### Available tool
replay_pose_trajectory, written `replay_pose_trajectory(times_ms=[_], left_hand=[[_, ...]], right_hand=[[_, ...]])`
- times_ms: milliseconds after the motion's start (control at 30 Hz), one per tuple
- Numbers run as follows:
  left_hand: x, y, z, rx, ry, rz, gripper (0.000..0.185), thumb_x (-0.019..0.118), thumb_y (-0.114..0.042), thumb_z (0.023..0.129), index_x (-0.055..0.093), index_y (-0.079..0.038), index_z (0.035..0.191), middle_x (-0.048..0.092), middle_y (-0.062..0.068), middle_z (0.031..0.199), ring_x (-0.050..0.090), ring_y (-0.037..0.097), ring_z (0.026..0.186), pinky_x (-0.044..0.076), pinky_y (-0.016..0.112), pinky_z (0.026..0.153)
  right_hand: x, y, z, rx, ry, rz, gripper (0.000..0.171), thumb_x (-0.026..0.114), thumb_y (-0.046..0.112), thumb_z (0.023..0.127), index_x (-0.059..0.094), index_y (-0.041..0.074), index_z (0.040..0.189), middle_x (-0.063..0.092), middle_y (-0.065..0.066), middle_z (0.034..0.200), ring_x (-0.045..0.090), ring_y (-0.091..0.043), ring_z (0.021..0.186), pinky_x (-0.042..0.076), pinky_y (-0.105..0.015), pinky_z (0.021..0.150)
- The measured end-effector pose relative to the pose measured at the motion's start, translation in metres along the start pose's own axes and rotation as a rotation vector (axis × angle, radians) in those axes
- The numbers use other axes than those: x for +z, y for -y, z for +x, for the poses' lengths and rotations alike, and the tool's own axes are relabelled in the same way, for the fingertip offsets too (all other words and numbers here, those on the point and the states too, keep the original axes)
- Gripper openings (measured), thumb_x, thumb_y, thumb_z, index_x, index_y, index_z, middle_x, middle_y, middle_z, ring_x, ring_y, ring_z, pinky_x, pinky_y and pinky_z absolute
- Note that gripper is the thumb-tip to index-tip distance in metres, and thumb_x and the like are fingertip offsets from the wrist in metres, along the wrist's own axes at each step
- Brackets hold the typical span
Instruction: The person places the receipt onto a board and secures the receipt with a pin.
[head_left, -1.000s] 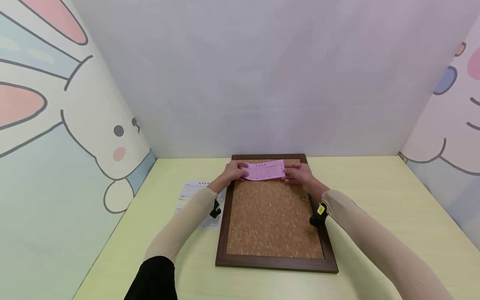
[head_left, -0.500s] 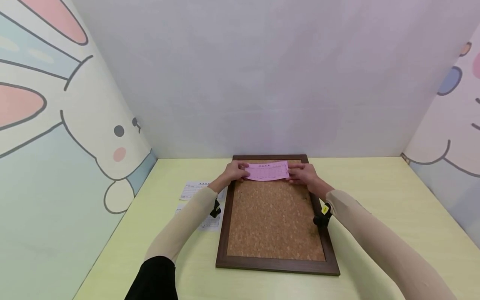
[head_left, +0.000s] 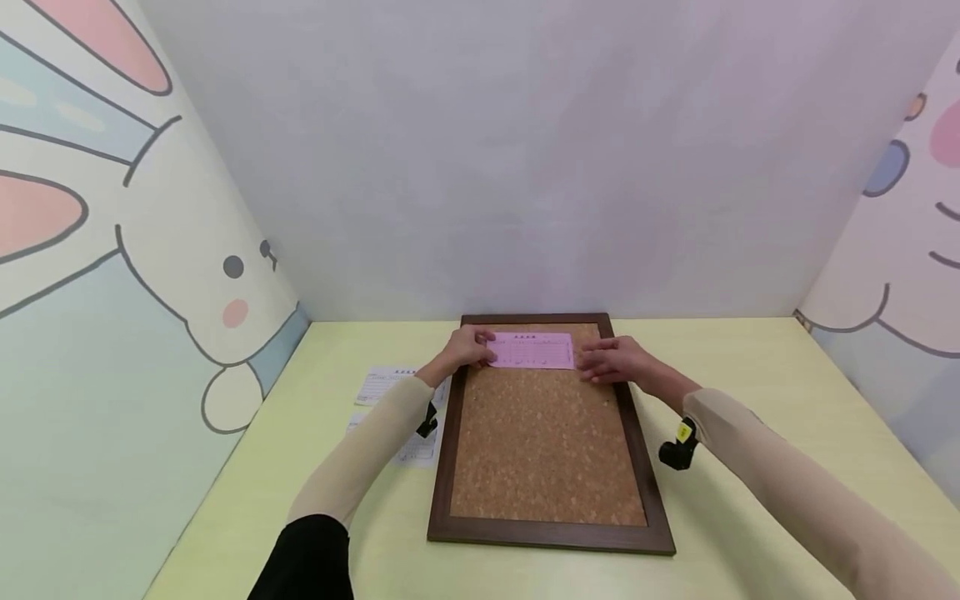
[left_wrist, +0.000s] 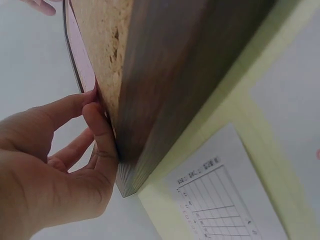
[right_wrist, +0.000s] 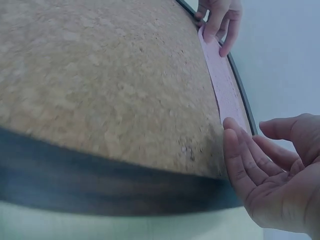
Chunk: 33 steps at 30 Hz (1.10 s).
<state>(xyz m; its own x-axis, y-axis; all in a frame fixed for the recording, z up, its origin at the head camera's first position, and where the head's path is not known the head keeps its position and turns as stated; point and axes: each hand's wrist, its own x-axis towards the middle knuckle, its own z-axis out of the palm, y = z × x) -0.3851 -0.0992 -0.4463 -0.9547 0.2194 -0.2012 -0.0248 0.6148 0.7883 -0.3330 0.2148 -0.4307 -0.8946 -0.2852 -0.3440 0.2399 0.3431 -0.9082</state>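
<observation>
A pink slip (head_left: pixel 531 351) lies flat on the far end of a cork board (head_left: pixel 543 442) with a dark wooden frame. My left hand (head_left: pixel 480 350) rests its fingers on the slip's left end; in the left wrist view its index finger (left_wrist: pixel 75 107) touches the pink slip (left_wrist: pixel 80 60) while the thumb lies against the frame (left_wrist: pixel 175 90). My right hand (head_left: pixel 592 362) hovers just off the slip's right end with fingers straight and holds nothing. In the right wrist view the right hand (right_wrist: pixel 240 150) is beside the end of the slip (right_wrist: pixel 225 85).
The board lies on a yellow-green table (head_left: pixel 750 367). Two white printed sheets (head_left: pixel 390 385) lie left of the board, under my left forearm. Walls close in the table at the back and on both sides.
The pink slip has been laid flat on the cork. My right hand has let go of it and drawn back to the right. The left hand stays on the slip's left end.
</observation>
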Motion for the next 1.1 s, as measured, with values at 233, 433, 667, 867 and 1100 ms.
replay_pose_trajectory(times_ms=[233,433,667,867,1100], left_hand=[[-0.003,-0.001,-0.002,-0.001,0.017,0.029,0.041,0.075,-0.011,0.092,0.064,-0.002,0.13,0.063,0.01,0.094,0.057,0.011,0.065,0.049,0.017,0.057],[-0.008,-0.003,-0.003,-0.009,0.048,0.03,0.044,0.076,-0.009,0.091,0.063,-0.003,0.132,0.067,0.013,0.101,0.058,0.013,0.069,0.049,0.019,0.059],[-0.009,0.001,-0.003,0.001,0.087,0.074,0.045,0.075,-0.01,0.091,0.062,-0.005,0.134,0.057,0.004,0.087,0.052,0.012,0.068,0.043,0.021,0.058],[-0.008,0.004,-0.003,0.01,0.084,0.092,0.045,0.076,-0.011,0.09,0.064,-0.006,0.133,0.059,0.004,0.088,0.052,0.012,0.068,0.042,0.021,0.058],[-0.011,0.001,-0.003,0.015,0.083,0.083,0.046,0.077,-0.011,0.089,0.064,-0.005,0.133,0.067,0.015,0.114,0.054,0.012,0.071,0.045,0.02,0.06]], right_hand=[[-0.023,0.004,-0.028,-0.067,0.016,-0.146,0.049,0.054,0.019,0.107,0.047,-0.014,0.143,0.072,-0.023,0.119,0.073,-0.011,0.09,0.061,-0.034,0.085],[-0.045,0.004,-0.045,-0.131,-0.006,-0.182,0.048,0.052,0.015,0.107,0.045,-0.017,0.142,0.074,-0.023,0.115,0.075,-0.009,0.091,0.06,-0.04,0.089],[-0.063,-0.01,-0.057,-0.212,-0.051,-0.409,0.041,0.055,0.014,0.105,0.055,-0.016,0.134,0.074,-0.026,0.111,0.077,-0.019,0.09,0.061,-0.037,0.08],[-0.069,-0.027,-0.064,-0.335,-0.142,-0.761,0.024,0.065,0.009,0.097,0.072,-0.011,0.108,0.077,-0.017,0.09,0.072,-0.02,0.072,0.055,-0.03,0.064],[-0.076,-0.039,-0.067,-0.262,-0.128,-0.919,0.014,0.071,0.009,0.091,0.078,-0.002,0.091,0.077,-0.01,0.083,0.061,-0.01,0.067,0.048,-0.03,0.062]])
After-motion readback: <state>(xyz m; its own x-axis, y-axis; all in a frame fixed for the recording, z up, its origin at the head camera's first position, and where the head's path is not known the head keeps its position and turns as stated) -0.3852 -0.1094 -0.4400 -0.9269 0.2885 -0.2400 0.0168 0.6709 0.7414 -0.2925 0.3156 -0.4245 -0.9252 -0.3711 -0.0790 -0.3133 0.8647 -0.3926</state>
